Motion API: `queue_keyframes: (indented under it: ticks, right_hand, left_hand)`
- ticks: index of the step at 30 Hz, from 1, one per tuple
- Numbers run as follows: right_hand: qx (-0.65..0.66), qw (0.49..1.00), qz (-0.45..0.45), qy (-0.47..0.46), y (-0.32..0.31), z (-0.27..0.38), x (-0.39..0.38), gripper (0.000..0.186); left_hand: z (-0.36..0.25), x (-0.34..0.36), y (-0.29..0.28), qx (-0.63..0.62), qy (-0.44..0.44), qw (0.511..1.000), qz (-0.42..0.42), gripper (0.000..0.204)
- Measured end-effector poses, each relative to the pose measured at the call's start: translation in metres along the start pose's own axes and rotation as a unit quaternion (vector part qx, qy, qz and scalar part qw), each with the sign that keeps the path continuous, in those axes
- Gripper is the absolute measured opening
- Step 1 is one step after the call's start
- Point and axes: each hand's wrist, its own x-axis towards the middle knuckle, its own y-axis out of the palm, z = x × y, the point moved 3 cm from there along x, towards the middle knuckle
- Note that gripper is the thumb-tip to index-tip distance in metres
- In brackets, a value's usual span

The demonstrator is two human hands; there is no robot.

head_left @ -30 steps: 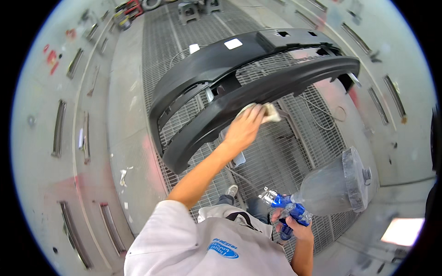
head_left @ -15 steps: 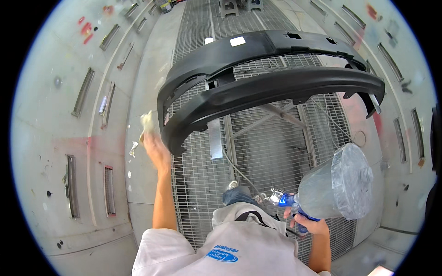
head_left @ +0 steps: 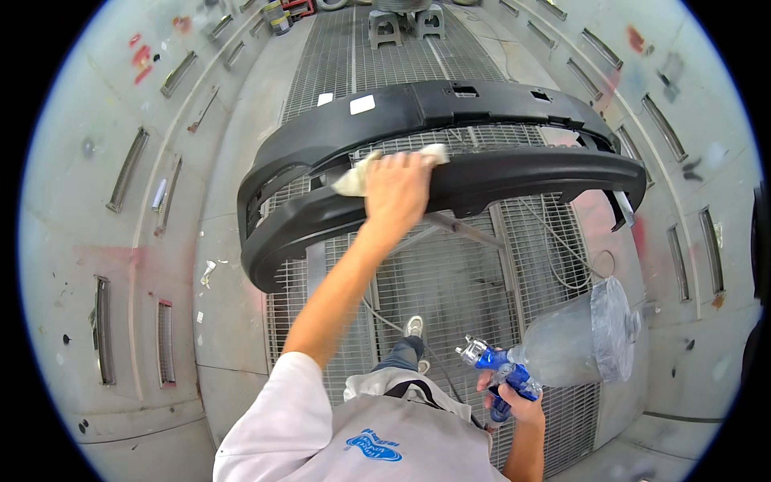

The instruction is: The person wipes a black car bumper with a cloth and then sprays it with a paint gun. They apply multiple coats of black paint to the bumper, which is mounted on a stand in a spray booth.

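A black car bumper (head_left: 514,173) lies across a stand over the floor grating. My left hand (head_left: 395,191) presses a pale cloth (head_left: 353,178) onto the bumper's near bar, left of the middle. My right hand (head_left: 514,402) is low on the right, closed round the handle of a blue spray gun (head_left: 502,371). The gun's large clear cup (head_left: 582,333) points off to the right, away from the bumper.
A metal floor grating (head_left: 353,64) runs down the middle of the booth. Grey stands (head_left: 405,22) and paint cans (head_left: 277,16) sit at the far end. Pale booth walls with slotted panels rise on both sides. A hose (head_left: 574,257) trails over the grating under the bumper.
My left hand with the cloth swung out to the left end of the bumper, then came back onto its near bar. The spray gun stayed low on the right.
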Motion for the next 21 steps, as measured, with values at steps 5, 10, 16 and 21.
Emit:
queue_keyframes:
  ticks: [5, 10, 16, 21]
  right_hand:
    - [-0.028, 0.999, 0.021, -0.015, -0.012, 0.019, 0.036, 0.062]
    - [0.036, 0.999, 0.000, -0.025, -0.024, 0.038, 0.075, 0.066]
    - [0.026, 1.000, 0.017, -0.004, -0.046, 0.055, 0.104, 0.061]
    - [0.002, 0.997, 0.073, 0.004, -0.068, 0.052, 0.130, 0.063]
  left_hand:
    - [-0.073, 0.039, 0.042, -0.097, 0.070, 0.992, -0.047, 0.018]
    - [-0.026, 0.020, 0.010, -0.145, 0.202, 0.968, 0.028, 0.028]
    - [0.180, 0.007, -0.084, -0.077, -0.199, 0.966, 0.144, 0.024]
    - [0.130, 0.061, -0.078, 0.075, -0.051, 0.974, -0.206, 0.023]
